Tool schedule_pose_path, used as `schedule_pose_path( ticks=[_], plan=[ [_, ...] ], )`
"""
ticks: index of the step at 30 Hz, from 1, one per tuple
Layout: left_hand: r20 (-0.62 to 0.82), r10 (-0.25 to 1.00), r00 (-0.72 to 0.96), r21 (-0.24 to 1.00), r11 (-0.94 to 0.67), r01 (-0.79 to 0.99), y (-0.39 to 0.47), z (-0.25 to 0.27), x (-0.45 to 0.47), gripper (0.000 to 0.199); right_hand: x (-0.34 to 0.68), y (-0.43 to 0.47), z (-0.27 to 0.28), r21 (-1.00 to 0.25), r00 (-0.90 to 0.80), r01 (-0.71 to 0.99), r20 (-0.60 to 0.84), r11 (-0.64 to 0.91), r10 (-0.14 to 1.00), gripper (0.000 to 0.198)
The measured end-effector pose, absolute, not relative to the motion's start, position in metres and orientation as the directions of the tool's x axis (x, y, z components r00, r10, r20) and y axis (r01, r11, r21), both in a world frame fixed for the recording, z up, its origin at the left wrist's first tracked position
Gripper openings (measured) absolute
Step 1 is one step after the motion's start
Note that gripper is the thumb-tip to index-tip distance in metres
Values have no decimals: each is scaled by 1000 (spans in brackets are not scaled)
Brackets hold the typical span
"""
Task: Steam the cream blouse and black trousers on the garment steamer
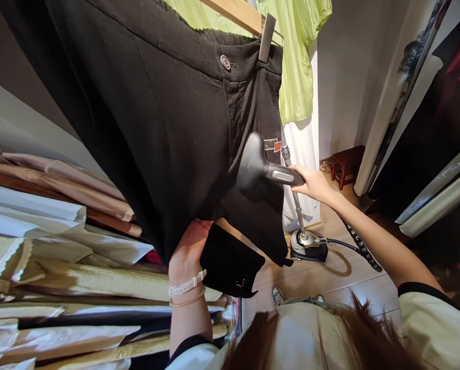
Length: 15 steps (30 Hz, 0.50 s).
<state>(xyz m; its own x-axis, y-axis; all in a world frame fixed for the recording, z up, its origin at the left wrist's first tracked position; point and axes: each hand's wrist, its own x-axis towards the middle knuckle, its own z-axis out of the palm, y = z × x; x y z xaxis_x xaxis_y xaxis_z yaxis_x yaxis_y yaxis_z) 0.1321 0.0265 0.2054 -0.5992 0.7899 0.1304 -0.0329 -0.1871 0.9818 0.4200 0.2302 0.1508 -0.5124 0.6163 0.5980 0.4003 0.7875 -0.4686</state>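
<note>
Black trousers (184, 123) with a round button hang in front of me from a wooden clip hanger (233, 13). My right hand (310, 182) is wrapped round the handle of a dark grey garment steamer head (253, 162). The steamer head is against or just in front of the trousers' front, below the waistband; the exact contact is unclear. My left hand (193, 239), with a white watch strap and a thin bracelet at the wrist, reaches up under the trousers between the legs. Its fingers are hidden behind the black cloth.
A steamer base (309, 244) with a metal pole and ribbed hose stands on the floor. Behind the trousers hangs a light green garment (295, 67). Racked clothes (60, 257) fill the left side. A small red-brown stool (345, 164) is at the back right.
</note>
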Motion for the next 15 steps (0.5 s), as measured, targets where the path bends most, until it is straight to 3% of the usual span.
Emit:
schedule_pose_path(
  ticks=[4,7,15],
  plan=[
    [125,798,-590,958,-253,-139,29,201,128,47,414,227,133,-322,-711,359,514,876,480,50],
    [113,793,-599,959,-246,-144,29,201,128,44,406,224,124,-227,-741,371,512,901,434,50],
    [92,758,-646,940,-279,-194,25,208,131,35,399,226,123,-217,-675,402,586,890,448,51]
  ],
)
